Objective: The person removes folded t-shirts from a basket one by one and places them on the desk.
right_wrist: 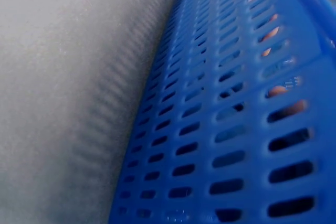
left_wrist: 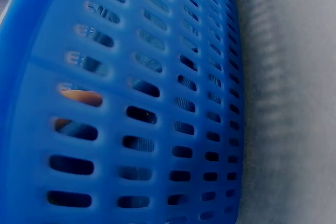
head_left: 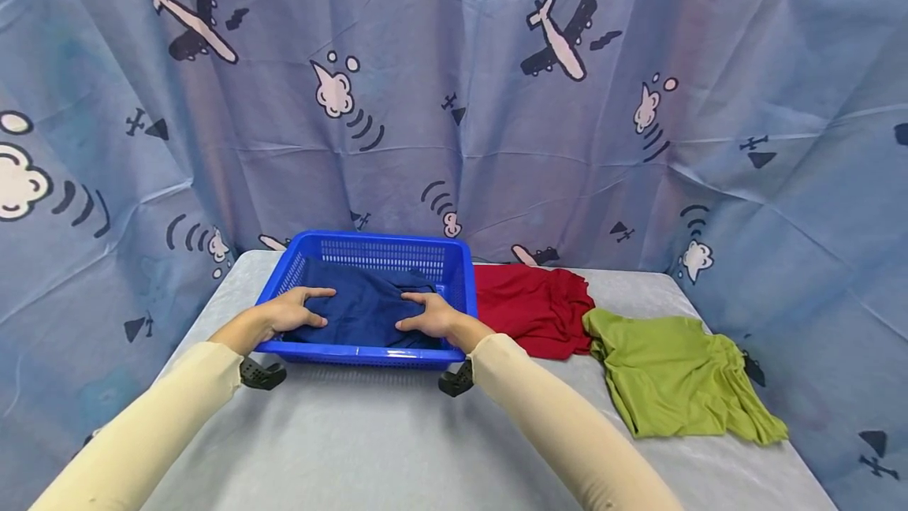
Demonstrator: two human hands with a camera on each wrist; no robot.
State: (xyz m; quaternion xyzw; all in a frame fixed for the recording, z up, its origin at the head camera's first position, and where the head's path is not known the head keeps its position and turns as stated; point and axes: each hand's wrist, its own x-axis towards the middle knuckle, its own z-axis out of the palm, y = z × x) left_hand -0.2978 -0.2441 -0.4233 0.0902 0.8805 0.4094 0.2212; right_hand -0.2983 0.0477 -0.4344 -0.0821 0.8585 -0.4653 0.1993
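A folded navy cloth (head_left: 365, 306) lies inside a blue plastic basket (head_left: 383, 240) with slotted walls. My left hand (head_left: 289, 311) reaches over the near left rim and rests on the left part of the cloth, its thumb and index finger apart. On the cloth's right part rests my right hand (head_left: 434, 317), thumb and index finger also spread. The other fingers of both hands are mostly hidden. Both wrist views face the basket's near wall (left_wrist: 26, 145), with bits of skin showing through its slots.
A red cloth (head_left: 528, 310) lies against the basket's right side. Farther right, a green garment (head_left: 674, 377) spreads over the edge of the white-covered table (head_left: 369, 448). A blue curtain (head_left: 426, 85) printed with airplanes hangs behind and on both sides.
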